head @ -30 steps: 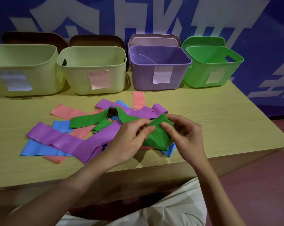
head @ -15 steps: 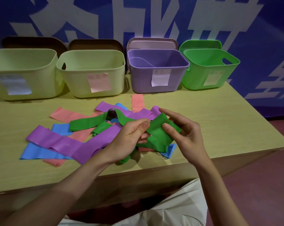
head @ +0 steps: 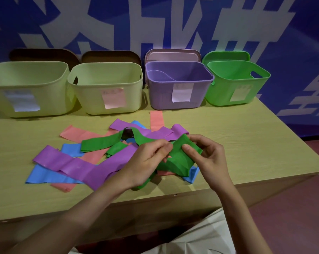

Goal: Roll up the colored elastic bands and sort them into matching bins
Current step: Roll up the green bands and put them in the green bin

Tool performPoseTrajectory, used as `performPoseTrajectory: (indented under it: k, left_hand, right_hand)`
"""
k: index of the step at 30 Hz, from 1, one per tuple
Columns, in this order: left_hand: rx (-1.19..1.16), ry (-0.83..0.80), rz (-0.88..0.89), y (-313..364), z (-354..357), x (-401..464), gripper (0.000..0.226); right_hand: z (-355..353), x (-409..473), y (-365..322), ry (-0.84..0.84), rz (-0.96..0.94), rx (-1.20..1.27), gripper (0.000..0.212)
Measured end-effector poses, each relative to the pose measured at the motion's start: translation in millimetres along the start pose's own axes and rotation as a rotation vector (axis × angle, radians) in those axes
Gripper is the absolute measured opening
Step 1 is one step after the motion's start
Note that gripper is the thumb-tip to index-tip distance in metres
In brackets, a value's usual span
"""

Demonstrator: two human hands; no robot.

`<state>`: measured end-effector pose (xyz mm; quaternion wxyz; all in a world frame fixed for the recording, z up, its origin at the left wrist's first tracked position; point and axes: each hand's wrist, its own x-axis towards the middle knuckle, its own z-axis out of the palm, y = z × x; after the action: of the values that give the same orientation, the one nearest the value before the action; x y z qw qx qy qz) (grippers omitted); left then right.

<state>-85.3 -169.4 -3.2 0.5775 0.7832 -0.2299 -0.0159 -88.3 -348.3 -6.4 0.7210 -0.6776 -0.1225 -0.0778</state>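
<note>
Head view: a green band (head: 180, 158) is held between both hands, just above the pile of bands (head: 78, 165) near the front edge of the table (head: 246, 143). Bare table is seen to the right of the hands. The green bin (head: 235, 83) is set at the back right, beside the purple bin (head: 178, 88). The left hand (head: 145, 162) is pinched shut on the band. The right hand (head: 208, 158) is pinched on its other end.

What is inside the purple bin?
Inside the purple bin only a pale curved shape shows against its back wall; what it is can't be told. The front wall hides the bottom, so any bands there are unseen.
</note>
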Motion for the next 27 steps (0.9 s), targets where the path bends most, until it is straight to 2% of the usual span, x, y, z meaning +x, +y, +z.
performPoseTrajectory:
  k: [4, 8, 11, 15, 20, 22, 27]
  left_hand:
    - [0.087, 0.027, 0.015, -1.7, 0.0, 0.8, 0.025]
    - [0.040, 0.069, -0.009, -3.7, 0.3, 2.4, 0.027]
    - [-0.046, 0.076, -0.034, -5.6, 1.1, 1.6, 0.029]
    - [-0.205, -0.034, -0.055, -0.6, 6.3, -3.6, 0.025]
    - [-0.409, -0.213, -0.166, -4.4, 5.5, -6.9, 0.041]
    - [-0.483, -0.259, -0.210, -3.0, 3.5, -7.6, 0.037]
    - [-0.405, -0.296, -0.195, 1.6, -2.0, -3.3, 0.037]
  right_hand:
    - [3.5, 2.6, 0.3, 0.016, 0.001, 0.012, 0.023]
    - [3.9, 0.8, -0.8, 0.004, -0.009, 0.050, 0.030]
    - [0.9, 1.4, -1.8, 0.029, -0.010, 0.055, 0.023]
    - [-3.5, 1.0, -2.8, 0.025, 0.001, 0.062, 0.019]
    - [-5.5, -3.1, -6.3, -0.104, -0.012, 0.031, 0.038]
    - [-6.8, -4.8, -6.6, -0.135, -0.009, 0.040, 0.037]
    - [-6.9, -2.0, -4.7, -0.115, -0.004, 0.042, 0.034]
